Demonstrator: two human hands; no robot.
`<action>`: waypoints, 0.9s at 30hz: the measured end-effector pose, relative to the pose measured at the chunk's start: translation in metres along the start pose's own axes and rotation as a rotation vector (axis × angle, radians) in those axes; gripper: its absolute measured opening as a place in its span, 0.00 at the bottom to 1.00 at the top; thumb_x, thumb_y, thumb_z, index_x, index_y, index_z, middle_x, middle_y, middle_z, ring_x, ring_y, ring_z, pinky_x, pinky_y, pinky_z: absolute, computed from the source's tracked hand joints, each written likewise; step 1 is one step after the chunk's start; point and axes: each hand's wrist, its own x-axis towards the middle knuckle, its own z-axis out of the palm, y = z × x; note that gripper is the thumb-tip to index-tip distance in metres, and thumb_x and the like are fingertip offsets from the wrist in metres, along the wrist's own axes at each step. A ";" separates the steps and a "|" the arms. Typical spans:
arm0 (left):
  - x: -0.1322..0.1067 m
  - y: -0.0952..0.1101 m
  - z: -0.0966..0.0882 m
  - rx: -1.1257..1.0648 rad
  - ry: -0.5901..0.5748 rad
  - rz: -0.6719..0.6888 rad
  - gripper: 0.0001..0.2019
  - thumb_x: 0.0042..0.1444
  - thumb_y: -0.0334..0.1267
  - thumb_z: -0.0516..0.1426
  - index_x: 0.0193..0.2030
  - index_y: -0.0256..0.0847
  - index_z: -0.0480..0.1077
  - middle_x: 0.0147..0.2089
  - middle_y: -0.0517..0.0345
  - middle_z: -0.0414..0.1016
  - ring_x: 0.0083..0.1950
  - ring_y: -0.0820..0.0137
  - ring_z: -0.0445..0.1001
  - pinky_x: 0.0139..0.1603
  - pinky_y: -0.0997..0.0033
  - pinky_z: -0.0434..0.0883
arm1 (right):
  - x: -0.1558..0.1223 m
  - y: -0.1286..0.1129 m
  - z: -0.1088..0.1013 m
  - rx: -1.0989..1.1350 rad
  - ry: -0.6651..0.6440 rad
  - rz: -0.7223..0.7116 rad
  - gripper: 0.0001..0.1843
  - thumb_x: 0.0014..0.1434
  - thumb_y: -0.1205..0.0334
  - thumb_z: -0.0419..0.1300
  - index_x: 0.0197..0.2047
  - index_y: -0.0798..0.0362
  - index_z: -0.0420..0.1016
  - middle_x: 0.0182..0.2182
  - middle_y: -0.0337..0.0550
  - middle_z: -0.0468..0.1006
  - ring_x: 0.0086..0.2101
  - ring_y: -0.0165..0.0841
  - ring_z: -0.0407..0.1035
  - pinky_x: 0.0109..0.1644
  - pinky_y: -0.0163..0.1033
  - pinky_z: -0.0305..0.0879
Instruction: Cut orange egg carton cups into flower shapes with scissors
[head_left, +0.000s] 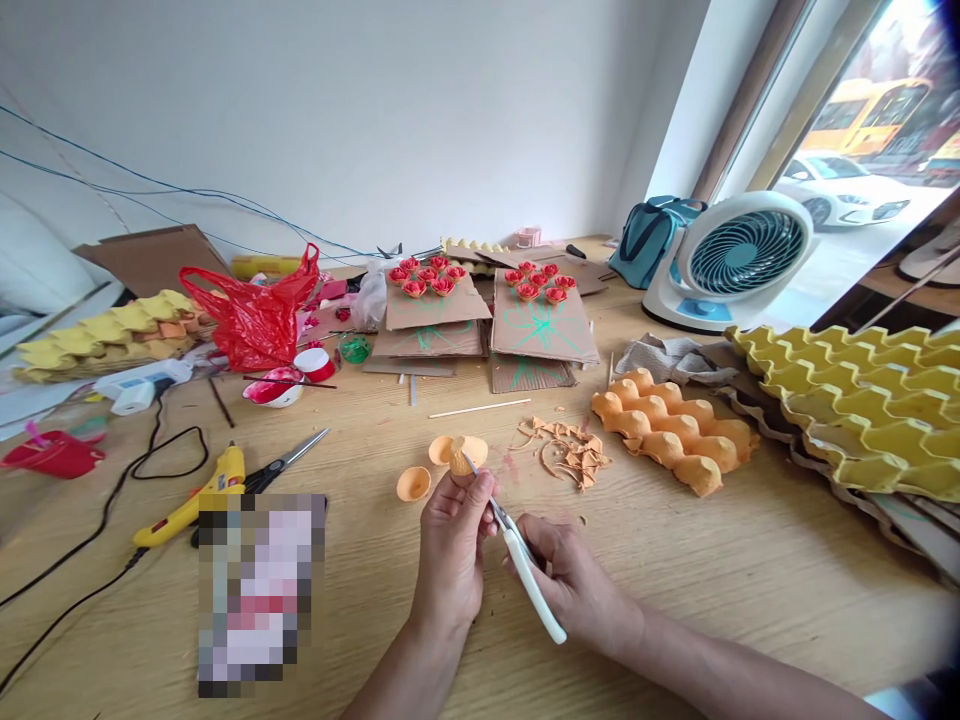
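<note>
Between the thumb and fingers of my left hand (456, 545) is a small orange egg carton cup (463, 455). My right hand (574, 580) grips white-handled scissors (529, 570), whose blades point up and left against the cup. Two more orange cups lie on the table just beyond my left hand; the nearer cup (413, 485) stands with its hollow side up. A pile of orange trimmings (574, 452) is scattered to the right of the held cup. Farther right lies an orange egg carton (675, 428) with its bumps upward.
A yellow glue gun (199, 500) and black scissors (289, 462) lie at the left with cables. Cardboard pieces (544, 325) with red paper flowers (529, 283) stand at the back. Stacked yellow egg trays (862, 400) and a white fan (739, 260) occupy the right.
</note>
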 end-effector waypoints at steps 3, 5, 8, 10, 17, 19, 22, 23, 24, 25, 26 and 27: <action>-0.002 0.000 0.001 0.006 0.010 0.012 0.21 0.39 0.48 0.73 0.29 0.37 0.70 0.27 0.62 0.73 0.23 0.81 0.61 0.21 0.82 0.61 | -0.002 -0.001 0.001 0.000 0.001 0.001 0.20 0.65 0.53 0.55 0.25 0.51 0.54 0.21 0.31 0.57 0.23 0.26 0.51 0.27 0.33 0.48; -0.002 -0.001 0.001 0.008 0.014 0.012 0.21 0.39 0.48 0.73 0.29 0.37 0.70 0.26 0.62 0.73 0.23 0.81 0.61 0.21 0.82 0.61 | -0.002 -0.002 0.001 -0.003 0.000 0.000 0.20 0.65 0.53 0.55 0.26 0.51 0.55 0.21 0.31 0.57 0.23 0.26 0.51 0.27 0.33 0.48; -0.002 -0.002 0.000 0.011 0.020 0.014 0.21 0.39 0.49 0.73 0.30 0.37 0.71 0.27 0.62 0.73 0.23 0.81 0.61 0.21 0.82 0.61 | -0.001 -0.004 0.000 -0.013 0.004 -0.009 0.20 0.65 0.53 0.56 0.25 0.51 0.55 0.21 0.31 0.57 0.23 0.26 0.51 0.28 0.33 0.48; -0.003 -0.001 0.000 0.014 0.021 0.023 0.21 0.40 0.49 0.73 0.29 0.37 0.70 0.27 0.62 0.73 0.23 0.81 0.61 0.20 0.83 0.61 | -0.001 -0.004 0.000 -0.018 0.005 -0.013 0.20 0.65 0.54 0.56 0.26 0.51 0.54 0.21 0.31 0.56 0.23 0.26 0.50 0.28 0.33 0.47; -0.005 0.004 0.002 0.023 -0.032 0.076 0.20 0.42 0.49 0.72 0.33 0.38 0.73 0.29 0.63 0.72 0.24 0.81 0.62 0.21 0.82 0.64 | 0.000 0.001 -0.001 -0.134 0.036 -0.079 0.19 0.65 0.55 0.56 0.26 0.51 0.55 0.21 0.31 0.59 0.24 0.26 0.53 0.32 0.35 0.51; -0.005 0.005 0.000 0.009 -0.076 0.066 0.20 0.45 0.50 0.71 0.39 0.39 0.74 0.30 0.63 0.71 0.24 0.81 0.62 0.21 0.81 0.64 | 0.001 0.001 -0.001 -0.160 0.050 -0.101 0.19 0.65 0.55 0.56 0.26 0.51 0.56 0.21 0.31 0.59 0.24 0.26 0.54 0.34 0.35 0.52; -0.002 0.005 -0.004 -0.033 -0.083 0.059 0.20 0.50 0.52 0.68 0.43 0.41 0.74 0.26 0.66 0.66 0.23 0.80 0.61 0.20 0.82 0.63 | 0.003 0.000 -0.002 -0.116 0.032 -0.092 0.20 0.64 0.52 0.57 0.26 0.52 0.57 0.21 0.32 0.60 0.24 0.27 0.54 0.33 0.35 0.52; -0.001 0.005 -0.005 -0.050 -0.070 0.068 0.19 0.50 0.51 0.68 0.42 0.41 0.74 0.25 0.67 0.65 0.23 0.80 0.61 0.20 0.83 0.62 | 0.004 -0.001 -0.003 -0.083 0.015 -0.074 0.20 0.64 0.52 0.57 0.25 0.52 0.57 0.21 0.32 0.60 0.24 0.26 0.54 0.32 0.35 0.52; 0.001 0.005 -0.006 -0.064 -0.055 0.080 0.18 0.50 0.50 0.68 0.41 0.41 0.73 0.24 0.67 0.64 0.23 0.80 0.62 0.19 0.83 0.61 | 0.004 -0.002 -0.004 -0.043 -0.009 -0.050 0.20 0.64 0.51 0.58 0.26 0.52 0.58 0.21 0.32 0.61 0.24 0.26 0.55 0.31 0.34 0.52; 0.003 0.006 -0.007 -0.075 -0.044 0.092 0.18 0.49 0.49 0.69 0.39 0.41 0.72 0.24 0.67 0.64 0.23 0.80 0.62 0.20 0.84 0.61 | 0.004 -0.003 -0.004 0.000 -0.035 -0.024 0.19 0.64 0.52 0.58 0.26 0.52 0.60 0.21 0.32 0.61 0.24 0.26 0.55 0.29 0.34 0.51; 0.006 0.007 -0.008 -0.082 -0.034 0.100 0.17 0.48 0.48 0.70 0.37 0.41 0.72 0.24 0.67 0.65 0.23 0.80 0.62 0.20 0.84 0.61 | 0.003 -0.004 -0.005 0.041 -0.062 0.002 0.18 0.63 0.52 0.59 0.26 0.52 0.61 0.22 0.32 0.62 0.24 0.26 0.55 0.29 0.33 0.51; 0.008 0.008 -0.009 -0.090 -0.023 0.110 0.17 0.48 0.47 0.70 0.36 0.41 0.71 0.24 0.67 0.66 0.23 0.80 0.62 0.20 0.84 0.61 | 0.003 -0.004 -0.005 0.076 -0.087 0.026 0.18 0.63 0.53 0.59 0.27 0.52 0.62 0.22 0.33 0.63 0.24 0.26 0.56 0.28 0.33 0.51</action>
